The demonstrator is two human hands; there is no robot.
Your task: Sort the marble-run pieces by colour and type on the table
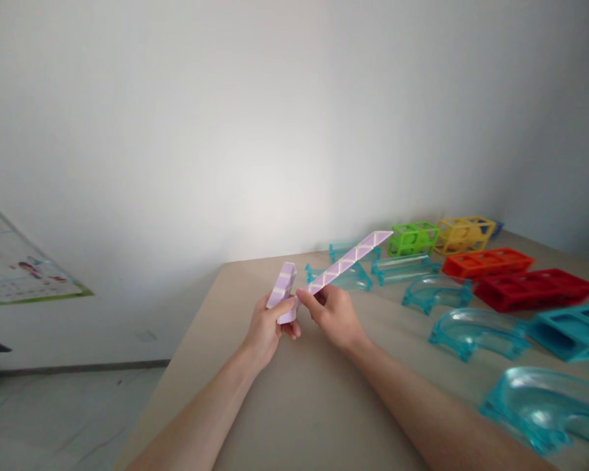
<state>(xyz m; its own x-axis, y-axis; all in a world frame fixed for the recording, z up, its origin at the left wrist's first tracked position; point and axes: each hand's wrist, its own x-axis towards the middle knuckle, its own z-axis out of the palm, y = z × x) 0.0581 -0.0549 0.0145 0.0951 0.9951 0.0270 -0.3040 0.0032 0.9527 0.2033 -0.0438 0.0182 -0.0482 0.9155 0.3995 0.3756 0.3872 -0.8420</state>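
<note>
A lilac and white snake puzzle (pixel 346 263) is held above the table between both hands. Its long straight arm slants up to the right, with triangular segments showing along its side. My left hand (pixel 267 330) is closed around the shorter folded part, which stands nearly upright with the thumb across its lower end. My right hand (pixel 334 314) pinches the lower end of the long arm with thumb and fingers. The joint between the two parts is partly hidden by the fingers.
On the table's (pixel 294 405) right lie clear teal curved track pieces (pixel 476 327), a red block frame (pixel 535 290), an orange one (pixel 488 263) and a teal one (pixel 572 330). Green (pixel 413 239) and yellow (pixel 465 234) frames stand near the wall. A poster (pixel 24 255) hangs left.
</note>
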